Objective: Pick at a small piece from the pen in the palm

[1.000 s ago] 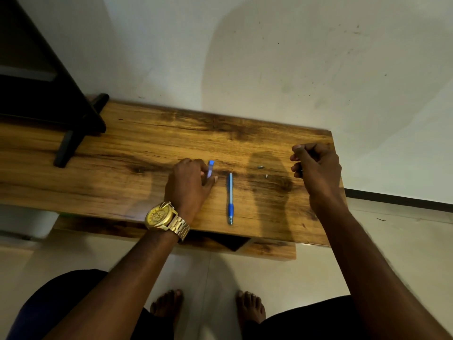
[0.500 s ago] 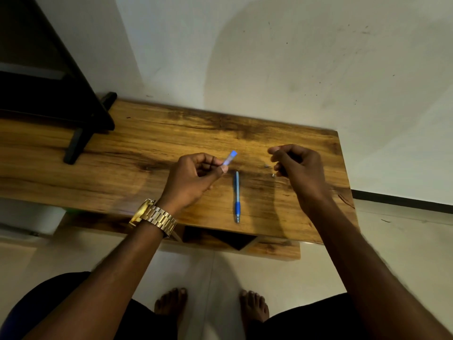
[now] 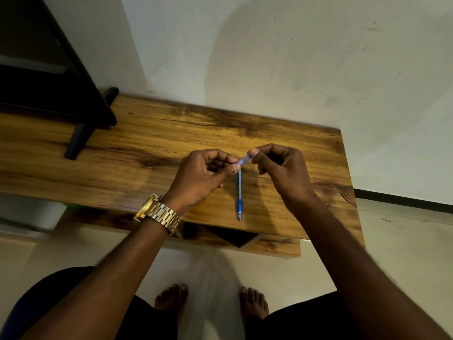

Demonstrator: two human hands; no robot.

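A small pale blue pen part (image 3: pixel 244 160) is held in the air between both hands, above the wooden table (image 3: pixel 147 148). My left hand (image 3: pixel 203 177), with a gold watch on the wrist, pinches its lower end between thumb and fingers. My right hand (image 3: pixel 282 168) pinches its upper end with fingertips. Directly below them a blue pen barrel (image 3: pixel 239 195) lies on the table, its tip pointing toward the near edge.
A black stand with a foot (image 3: pixel 81 133) sits on the table's left end. The white wall runs along the table's far edge. The table's right edge (image 3: pixel 348 182) is close to my right hand. Below are the tiled floor and my bare feet.
My left hand lifted the blue part off the table and brought it toward the middle. My right hand moved left from the table's right side and took hold of the part's other end.
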